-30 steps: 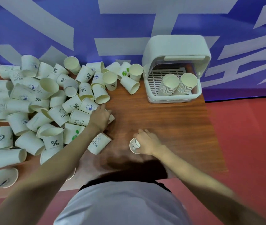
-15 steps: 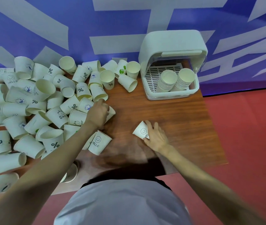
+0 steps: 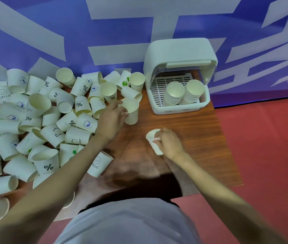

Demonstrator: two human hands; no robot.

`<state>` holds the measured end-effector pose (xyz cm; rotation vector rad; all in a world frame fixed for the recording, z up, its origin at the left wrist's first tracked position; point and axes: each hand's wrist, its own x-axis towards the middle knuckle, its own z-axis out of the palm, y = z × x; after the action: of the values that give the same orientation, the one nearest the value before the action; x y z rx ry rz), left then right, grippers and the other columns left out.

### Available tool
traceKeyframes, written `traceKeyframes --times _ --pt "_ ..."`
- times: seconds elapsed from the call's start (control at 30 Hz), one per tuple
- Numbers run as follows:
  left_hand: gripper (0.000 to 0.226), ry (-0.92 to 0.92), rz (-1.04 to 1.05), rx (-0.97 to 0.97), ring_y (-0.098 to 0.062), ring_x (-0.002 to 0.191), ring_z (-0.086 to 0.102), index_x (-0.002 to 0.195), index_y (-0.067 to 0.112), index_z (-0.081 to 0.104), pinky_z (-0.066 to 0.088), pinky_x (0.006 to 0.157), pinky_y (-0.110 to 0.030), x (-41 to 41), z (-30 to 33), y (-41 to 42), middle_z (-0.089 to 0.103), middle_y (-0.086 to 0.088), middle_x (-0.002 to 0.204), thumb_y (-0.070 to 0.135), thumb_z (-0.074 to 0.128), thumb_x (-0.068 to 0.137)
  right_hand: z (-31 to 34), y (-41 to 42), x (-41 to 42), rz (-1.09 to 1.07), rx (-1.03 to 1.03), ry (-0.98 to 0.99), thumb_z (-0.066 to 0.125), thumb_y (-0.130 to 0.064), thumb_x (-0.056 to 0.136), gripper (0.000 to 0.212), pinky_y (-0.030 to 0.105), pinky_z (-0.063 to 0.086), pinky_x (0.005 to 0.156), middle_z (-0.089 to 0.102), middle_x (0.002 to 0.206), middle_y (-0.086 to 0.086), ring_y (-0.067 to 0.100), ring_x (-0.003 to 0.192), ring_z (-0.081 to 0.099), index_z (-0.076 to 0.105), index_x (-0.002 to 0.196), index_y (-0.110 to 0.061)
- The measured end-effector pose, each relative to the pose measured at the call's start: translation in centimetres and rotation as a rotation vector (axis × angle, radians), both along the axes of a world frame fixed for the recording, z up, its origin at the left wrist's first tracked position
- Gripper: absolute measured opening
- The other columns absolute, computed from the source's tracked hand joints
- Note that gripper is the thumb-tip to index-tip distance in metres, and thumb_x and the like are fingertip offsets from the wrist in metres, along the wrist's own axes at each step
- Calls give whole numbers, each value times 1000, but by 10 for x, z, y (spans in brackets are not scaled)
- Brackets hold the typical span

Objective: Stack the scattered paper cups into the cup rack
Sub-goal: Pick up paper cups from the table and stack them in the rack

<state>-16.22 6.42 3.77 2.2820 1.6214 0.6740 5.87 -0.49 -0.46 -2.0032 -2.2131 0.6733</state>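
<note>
Below, a wooden counter (image 3: 189,131) on a red floor (image 3: 263,155), backed by a blue wall (image 3: 34,32) with white shapes. Nearest, a "HELLO" cup (image 3: 99,163) lying on its side just beside the left forearm. Right hand (image 3: 170,143) curled round a small paper cup (image 3: 153,140) tipped on its side, low over the wood, right of centre. Left hand (image 3: 110,118) further out, fingers pinching the rim of an upright cup (image 3: 131,111) at the right edge of the pile. To the left, scattered paper cups (image 3: 34,120) heaped across the counter, some upright, most tipped, printed "%", "Bear", "HELLO". Farthest, near the wall, a white cup rack (image 3: 180,57) with its lid raised, well apart from both hands; inside, on the slotted tray, two stacks of cups (image 3: 183,92) side by side, leaning, mouths facing the camera.
</note>
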Motion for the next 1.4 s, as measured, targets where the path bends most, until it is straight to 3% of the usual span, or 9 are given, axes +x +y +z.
traceKeyframes --times 0.1,0.23,0.33,0.43,0.6,0.9,1.07,1.23,1.4 --pt "15 -104 3 15 -29 112 57 96 6 67 47 88 -37 20 11 5 60 -12 124 20 61 90 22 5 30 -131 217 150 63 -21 90 15 36 47 79 68 91 10 30 92 60 73 91 -9" --pt "17 -230 -15 70 -24 115 57 97 8 69 45 96 -34 52 25 17 61 -10 125 22 61 91 51 16 69 -277 541 283 62 -14 91 16 34 47 78 68 86 10 28 86 60 73 89 -3" --pt "17 -307 -45 161 -22 119 56 95 7 69 43 99 -29 81 37 29 61 -9 124 21 60 92 65 33 92 -392 728 269 64 -13 90 15 35 46 83 67 85 12 32 91 60 74 88 -1" --pt "15 -311 -93 201 -24 121 54 94 6 68 42 99 -29 109 48 44 61 -10 124 18 60 92 72 54 110 -470 820 254 65 -10 89 13 25 38 89 69 87 13 36 101 58 74 90 -1" --pt "14 -234 -179 185 -31 121 54 92 -1 68 47 96 -41 139 49 63 61 -17 121 11 61 90 72 81 123 -487 804 281 63 -11 90 15 33 40 93 68 88 12 37 107 54 74 95 -3" --pt "14 -114 -227 79 -32 122 53 94 2 68 48 95 -40 151 19 70 59 -18 126 12 60 90 44 93 132 -405 586 220 63 -11 91 18 48 41 98 69 93 14 38 112 53 73 103 -3" --pt "15 -51 -249 40 -38 121 54 96 2 70 51 94 -46 155 -4 70 58 -22 127 12 61 89 34 101 137 -340 516 200 54 -6 94 23 50 39 100 67 101 17 39 111 52 68 112 -2" --pt "14 -6 -243 -1 -36 124 52 98 5 72 50 94 -47 157 -16 72 55 -22 131 8 62 87 23 109 138 -316 361 98 47 -6 97 28 49 29 110 62 116 15 39 130 39 66 117 -7" --pt "18 -3 -241 -20 -35 125 50 101 7 73 48 98 -44 158 -16 74 51 -22 135 11 62 88 21 111 136 -294 301 56 46 -5 96 27 49 35 102 62 119 15 35 123 43 66 114 -8"
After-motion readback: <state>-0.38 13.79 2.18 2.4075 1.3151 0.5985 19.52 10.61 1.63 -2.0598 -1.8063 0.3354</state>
